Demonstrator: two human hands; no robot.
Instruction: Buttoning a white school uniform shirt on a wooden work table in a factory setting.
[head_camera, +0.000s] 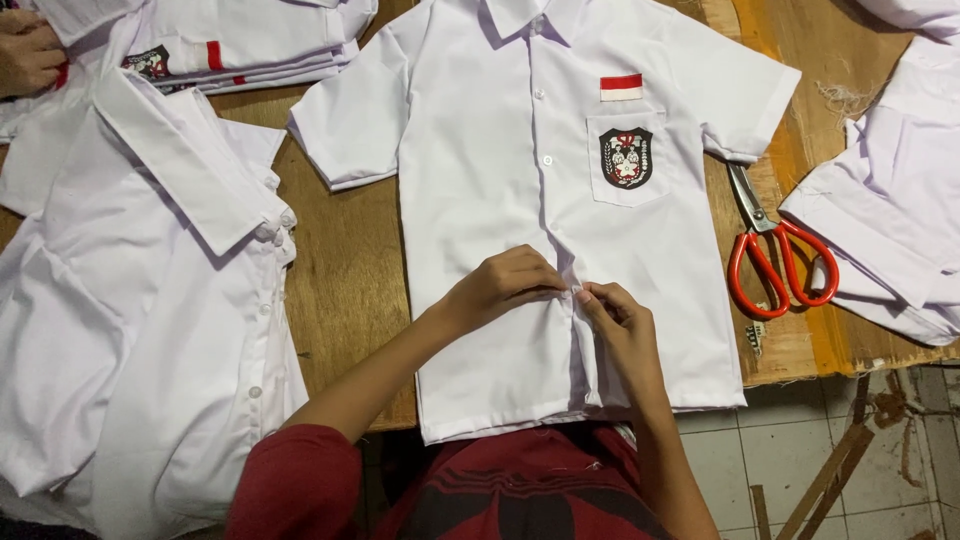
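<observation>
While white shirt (540, 230) lies flat, front up, on wooden table (345, 270), left hand (505, 283) and right hand (615, 320) both pinch its button placket near lower middle, fingertips nearly touching. Red-handled scissors (775, 250) just right of shirt. More white shirts (130, 300) piled left.

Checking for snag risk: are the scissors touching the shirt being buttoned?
Touching: in the head view the scissors have their blade tips under the white shirt sleeve hem.

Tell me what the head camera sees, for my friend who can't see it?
Both hands, left hand and right hand, pinch the button strip of a white short-sleeved shirt lying flat on a wooden table. Red-handled scissors lie to its right, more white shirts around.
</observation>
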